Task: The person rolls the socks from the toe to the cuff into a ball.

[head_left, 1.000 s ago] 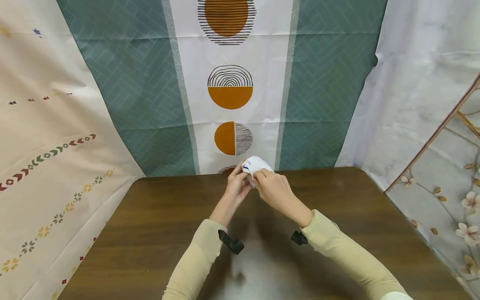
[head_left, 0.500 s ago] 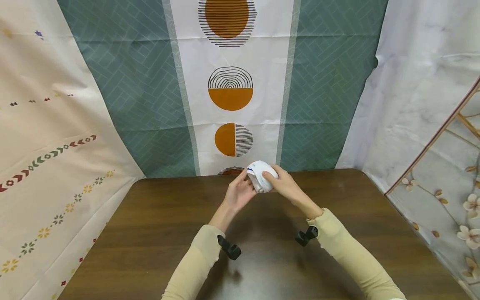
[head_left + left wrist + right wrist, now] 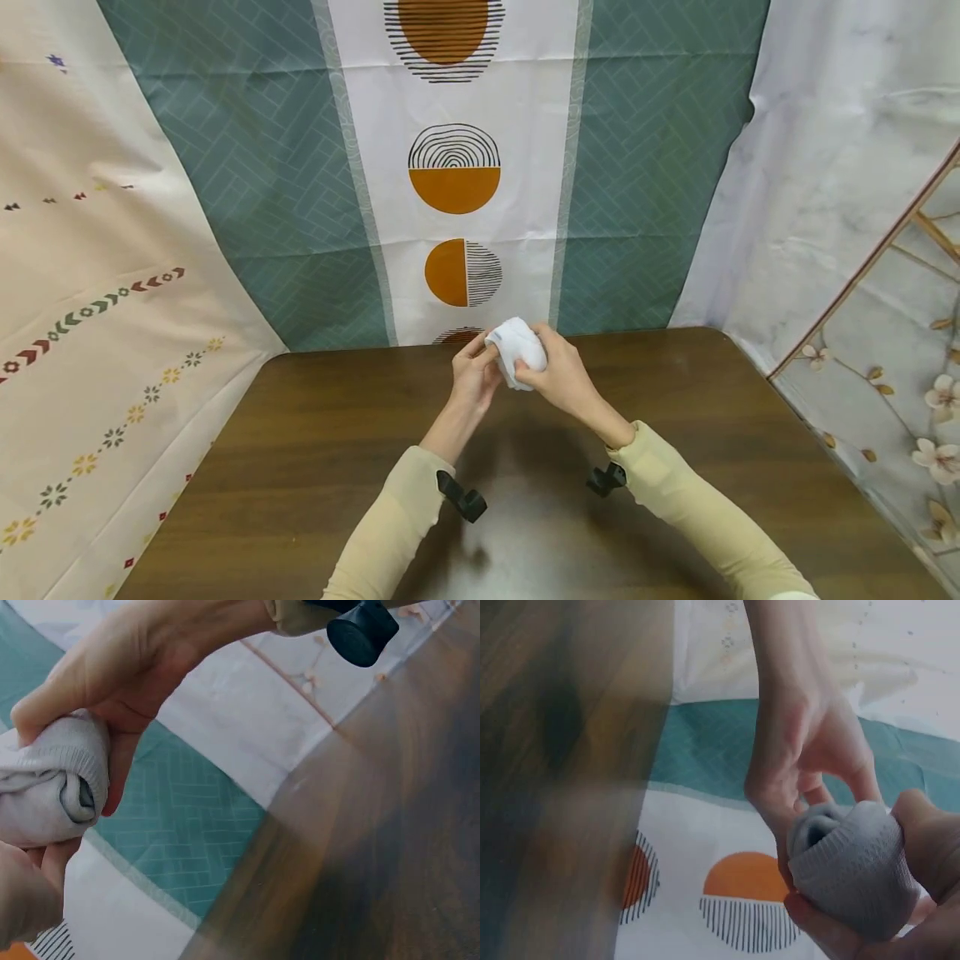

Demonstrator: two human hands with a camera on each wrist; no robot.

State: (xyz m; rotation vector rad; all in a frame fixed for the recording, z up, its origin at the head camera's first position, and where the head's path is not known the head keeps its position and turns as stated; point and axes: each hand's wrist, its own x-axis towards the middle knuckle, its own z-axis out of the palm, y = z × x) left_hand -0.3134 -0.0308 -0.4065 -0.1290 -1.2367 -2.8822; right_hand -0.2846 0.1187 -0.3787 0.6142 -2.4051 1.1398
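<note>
A white rolled-up sock (image 3: 517, 343) with a ribbed cuff is held in the air between both hands, above the far part of the table. My right hand (image 3: 558, 371) grips its right side, thumb across the near face. At the sock's left end, my left hand (image 3: 472, 375) holds the edge with thumb and fingers. In the right wrist view the sock (image 3: 859, 874) shows a dark folded opening facing the left hand (image 3: 802, 750). The left wrist view shows the folded layers of the sock (image 3: 52, 784) at one end, with the right hand's (image 3: 127, 667) thumb over it.
Beneath the hands lies a dark brown wooden table (image 3: 330, 467). A green and white patterned cloth (image 3: 637, 208) hangs behind its far edge. Patterned cloths also hang at the left (image 3: 112, 333) and right (image 3: 840, 250). A black wrist camera (image 3: 461, 497) sits on the left sleeve.
The sock has been turned in the hands, so its blue mark no longer shows. The right hand left the sock's left edge for its right side. The left fingers have closed in on the edge.
</note>
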